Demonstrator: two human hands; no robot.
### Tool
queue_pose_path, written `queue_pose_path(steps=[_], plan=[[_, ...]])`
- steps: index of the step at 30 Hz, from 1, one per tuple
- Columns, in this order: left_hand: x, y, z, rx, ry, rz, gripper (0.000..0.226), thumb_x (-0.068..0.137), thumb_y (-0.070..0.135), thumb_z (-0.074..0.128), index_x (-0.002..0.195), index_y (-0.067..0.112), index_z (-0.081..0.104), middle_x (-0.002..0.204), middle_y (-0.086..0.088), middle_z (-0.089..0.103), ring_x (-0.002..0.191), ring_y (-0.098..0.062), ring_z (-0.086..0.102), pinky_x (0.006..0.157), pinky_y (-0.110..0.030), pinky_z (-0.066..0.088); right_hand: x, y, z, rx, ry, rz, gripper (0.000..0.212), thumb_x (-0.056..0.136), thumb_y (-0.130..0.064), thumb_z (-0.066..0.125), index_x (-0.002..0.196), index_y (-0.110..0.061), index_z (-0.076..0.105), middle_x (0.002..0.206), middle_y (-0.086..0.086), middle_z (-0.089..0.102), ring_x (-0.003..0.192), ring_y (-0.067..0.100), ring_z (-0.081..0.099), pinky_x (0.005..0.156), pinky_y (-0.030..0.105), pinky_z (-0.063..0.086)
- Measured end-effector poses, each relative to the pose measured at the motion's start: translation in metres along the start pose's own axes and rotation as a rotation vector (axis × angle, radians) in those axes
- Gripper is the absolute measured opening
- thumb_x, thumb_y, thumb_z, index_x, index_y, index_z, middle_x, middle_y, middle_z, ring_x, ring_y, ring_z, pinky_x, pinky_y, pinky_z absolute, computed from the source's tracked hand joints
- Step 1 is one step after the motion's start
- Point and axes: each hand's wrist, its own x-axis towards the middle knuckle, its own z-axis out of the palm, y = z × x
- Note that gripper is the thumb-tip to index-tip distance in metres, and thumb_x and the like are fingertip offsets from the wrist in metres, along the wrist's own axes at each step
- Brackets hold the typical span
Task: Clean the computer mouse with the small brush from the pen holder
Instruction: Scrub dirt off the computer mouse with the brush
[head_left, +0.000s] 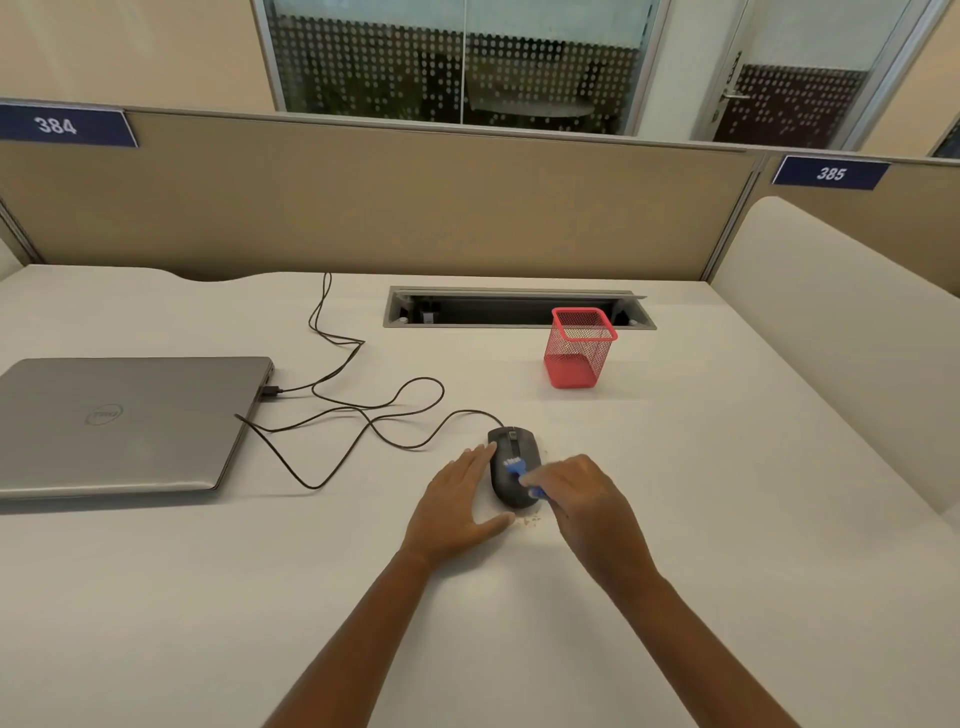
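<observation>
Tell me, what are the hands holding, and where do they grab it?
The right hand holds the small blue brush by its handle end. The left hand holds nothing; it rests flat against the mouse.

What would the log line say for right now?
step: brushing | right hand: holds brush on mouse | left hand: steadies mouse | pen holder: empty

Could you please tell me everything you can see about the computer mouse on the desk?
The mouse is black, apparently matte plastic, with a scroll wheel between its two buttons. It lies flat on the white desk, its thin black cable looping left to the closed laptop. The left hand rests against its left side; the right hand holds a blue brush on its back. Crumbs lie beside it.
</observation>
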Motion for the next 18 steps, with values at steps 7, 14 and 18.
queue_pose_path(steps=[7, 14, 18], plan=[[0.001, -0.004, 0.001, -0.002, -0.009, 0.003, 0.088, 0.065, 0.065, 0.034, 0.143, 0.032, 0.011, 0.154, 0.005, 0.019, 0.142, -0.012, 0.014, 0.113, -0.025, 0.012, -0.044, 0.002, -0.008, -0.006, 0.053, -0.058, 0.053, 0.098, -0.035, 0.027, 0.083, -0.008, 0.071, 0.074, 0.005, 0.075, 0.078, 0.012, 0.048, 0.073, 0.02, 0.045], [0.001, -0.004, 0.001, -0.003, -0.006, -0.009, 0.083, 0.068, 0.065, 0.032, 0.143, 0.032, 0.013, 0.153, 0.006, 0.022, 0.141, -0.014, 0.016, 0.114, -0.03, 0.015, -0.031, 0.008, -0.003, 0.224, 0.217, 0.402, 0.023, 0.078, -0.011, 0.056, 0.095, -0.003, 0.069, 0.084, 0.013, 0.072, 0.084, 0.009, 0.05, 0.081, -0.006, 0.034], [0.0, -0.001, 0.0, -0.001, -0.008, -0.012, 0.085, 0.067, 0.067, 0.029, 0.143, 0.03, 0.014, 0.153, 0.006, 0.022, 0.141, -0.014, 0.016, 0.113, -0.028, 0.013, -0.051, -0.001, 0.002, 0.235, 0.176, 0.396, 0.019, 0.077, -0.01, 0.057, 0.09, -0.004, 0.069, 0.081, 0.01, 0.072, 0.082, 0.009, 0.05, 0.079, -0.004, 0.035]])
